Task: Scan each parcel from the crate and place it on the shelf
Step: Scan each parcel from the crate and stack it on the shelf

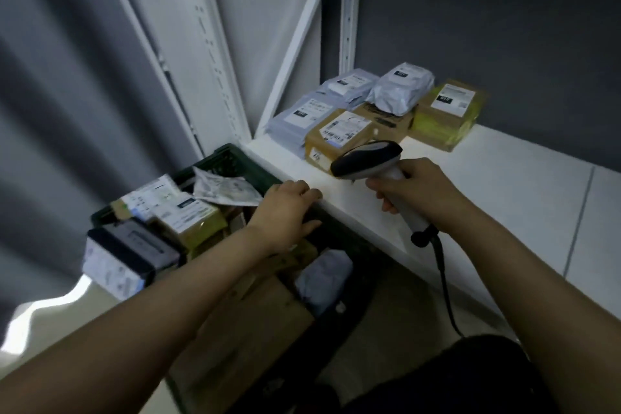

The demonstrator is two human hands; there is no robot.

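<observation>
Our forearms enter from the bottom edge, nearest to us. Our left hand lies palm down at the centre, fingers loosely bent at the rim of the dark green crate, and it holds no parcel. Our right hand, right of centre, is wrapped round the handle of the scanner above the white shelf. Several shelved parcels stand together in the upper middle. In the crate, left of centre, a crumpled grey mailer lies just beside a brown box. We judge the mailer light, soft and slippery, so we should take it by its full body, not by a corner. The box looks stiff and is better gripped across two sides, label upward.
</observation>
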